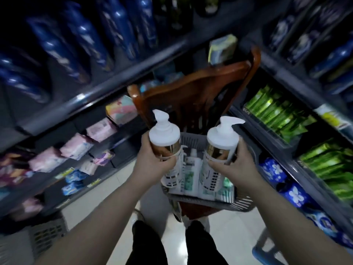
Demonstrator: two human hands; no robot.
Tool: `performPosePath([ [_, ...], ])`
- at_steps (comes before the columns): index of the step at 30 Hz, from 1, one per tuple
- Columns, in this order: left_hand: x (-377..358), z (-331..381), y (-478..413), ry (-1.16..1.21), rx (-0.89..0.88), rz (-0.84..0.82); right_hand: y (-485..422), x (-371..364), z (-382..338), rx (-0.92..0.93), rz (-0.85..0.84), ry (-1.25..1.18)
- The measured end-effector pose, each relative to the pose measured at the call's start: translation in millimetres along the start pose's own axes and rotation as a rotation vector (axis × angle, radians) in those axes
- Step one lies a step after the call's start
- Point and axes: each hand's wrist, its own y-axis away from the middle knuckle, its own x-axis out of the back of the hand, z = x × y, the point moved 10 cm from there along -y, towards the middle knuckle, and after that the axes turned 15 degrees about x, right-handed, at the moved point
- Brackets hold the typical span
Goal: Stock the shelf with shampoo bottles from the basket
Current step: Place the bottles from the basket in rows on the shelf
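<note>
Fig. We hold 2 pump bottles upright, 1 per hand, over grey basket (243, 205). Left hand (154, 159): fingers curled round left bottle (165, 143). Right hand (236, 165): clamped likewise on right bottle (219, 145). Both bottles well apart, white pump heads up. Basket below and between our hands, further bottles (191, 169) lying inside, brown chair (191, 96) behind it. Left shelf (95, 92): blue bottles (80, 35) above, pastel packs (76, 146) below. Green packs (277, 113) at right. Edges blurred.

left hand (152, 159) holds left bottle (164, 135) | right hand (236, 166) holds right bottle (221, 139) (above basket (193, 139))
</note>
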Motion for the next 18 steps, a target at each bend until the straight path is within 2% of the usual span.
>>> performPosePath([
  [10, 201, 78, 75, 0.018, -0.177, 0.241, -47, -74, -207, 0.369, -0.021, 0.089],
  [18, 339, 129, 125, 0.120, -0.369, 0.281, -80, -187, -338, 0.574, -0.114, 0.006],
])
